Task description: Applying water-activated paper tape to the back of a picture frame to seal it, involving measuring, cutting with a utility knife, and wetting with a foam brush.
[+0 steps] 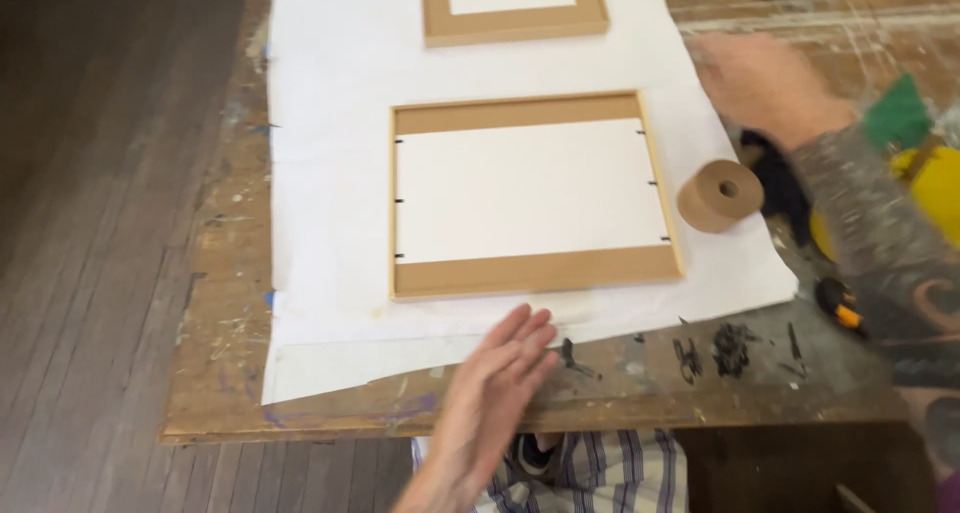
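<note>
Frame [535, 195], face down on the white sheet [330, 123] mid-counter — logged?

— Logged. Wooden frame, white backing board inside, small black tabs along both short sides. Second frame [513, 8] at the far edge, cut off by the view.

— Hands?

— Left hand [497, 378] flat and open, fingers together, holding nothing, over the sheet's near edge just short of the frame. Right hand [762, 81] blurred, over the sheet's right edge; looks empty, but I cannot tell how far open it is.

— Risks?

— Brown tape roll [720, 195] stands on edge, just beside the frame's right rail (round, so a knock from the sleeve could probably roll it onto the backing or off the counter [220, 373]). The left hand pressing on the loose sheet might drag it, and the frame with it. Black bits [730, 350] and a yellow-and-black tool [838, 306] lie near the front edge; a sweep of the arm could scatter them.
</note>
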